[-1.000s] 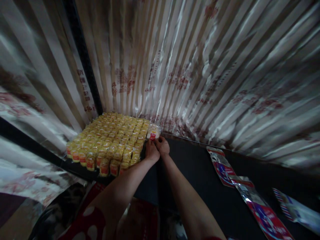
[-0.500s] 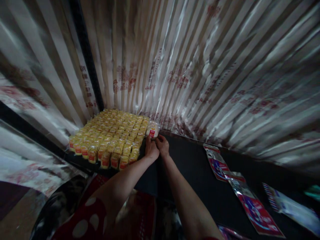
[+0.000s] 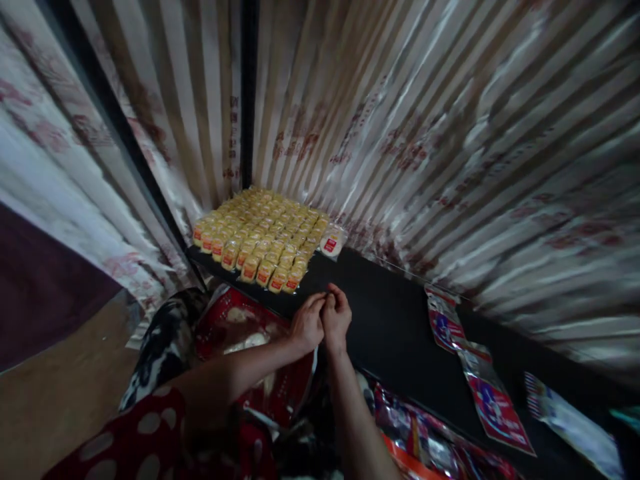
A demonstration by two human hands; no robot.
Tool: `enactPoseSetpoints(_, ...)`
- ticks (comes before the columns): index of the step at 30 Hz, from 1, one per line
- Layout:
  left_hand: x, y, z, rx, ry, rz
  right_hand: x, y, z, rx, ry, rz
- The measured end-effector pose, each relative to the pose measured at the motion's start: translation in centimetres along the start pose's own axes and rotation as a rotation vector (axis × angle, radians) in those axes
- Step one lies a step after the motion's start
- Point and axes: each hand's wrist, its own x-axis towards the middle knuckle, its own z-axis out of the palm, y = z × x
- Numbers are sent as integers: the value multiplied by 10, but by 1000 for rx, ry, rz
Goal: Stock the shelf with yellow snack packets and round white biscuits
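Note:
My left hand (image 3: 306, 322) and my right hand (image 3: 337, 317) are pressed together over the front part of a black shelf (image 3: 385, 320), fingers curled and fingertips meeting. What they pinch, if anything, is hidden. Beyond them a block of several small yellow packets (image 3: 260, 230) with red labels fills the shelf's far left corner. One clear packet with a red label (image 3: 332, 241) lies at the block's right edge, apart from both hands.
Striped shiny plastic sheeting (image 3: 425, 133) rises behind and beside the shelf. Red and blue foil bags (image 3: 493, 393) lie along the shelf's right side. A red bag (image 3: 250, 353) sits below the shelf by my lap. Brown floor (image 3: 55, 400) shows lower left.
Both hands have let go of the clear packet beside the yellow block and drawn back toward me, still together. The view has swung left and down.

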Motion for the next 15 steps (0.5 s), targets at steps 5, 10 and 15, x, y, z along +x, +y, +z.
enactPoseSetpoints(5, -65, -18, -32, -36, -55, 36, -77, -5, 7, 57, -35, -12)
enactPoseSetpoints(10, -108, -65, -52, -4, -82, -118, -130, 20, 36, -52, -307, -2)
enactPoseSetpoints(15, -109, -111, -66, 63, -75, -685, -145, 44, 70, -271, -642, 88)
